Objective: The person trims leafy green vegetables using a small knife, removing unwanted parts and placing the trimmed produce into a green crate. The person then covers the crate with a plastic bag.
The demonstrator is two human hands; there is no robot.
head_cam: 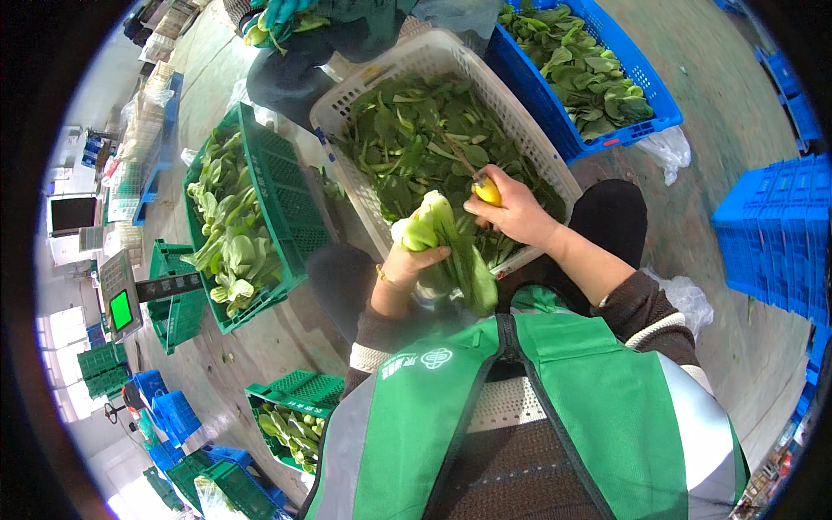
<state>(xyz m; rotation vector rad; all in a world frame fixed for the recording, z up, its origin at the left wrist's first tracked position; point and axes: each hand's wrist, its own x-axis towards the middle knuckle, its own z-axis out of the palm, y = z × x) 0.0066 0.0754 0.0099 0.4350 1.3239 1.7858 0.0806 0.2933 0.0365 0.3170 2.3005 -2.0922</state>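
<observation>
My left hand (411, 261) grips a bunch of bok choy (441, 224). Its pale stem ends point up and away from me, and its green leaves hang toward my lap. A small knife (486, 190) with a yellow handle is held in my right hand (520, 211). Its thin blade points away, over the leaves and apart from the bunch. Below both hands, between my knees, stands a white perforated plastic crate (372, 83). Loose green leaves and stem pieces (422, 140) fill much of it.
On the left is a green crate (289, 201) of bok choy, beside a scale display (120, 309). Another green crate (296, 390) sits lower left. A blue crate (634, 133) of greens stands at upper right. Opposite, a co-worker's gloved hand (279, 16) holds greens. Stacked blue crates (773, 234) stand right.
</observation>
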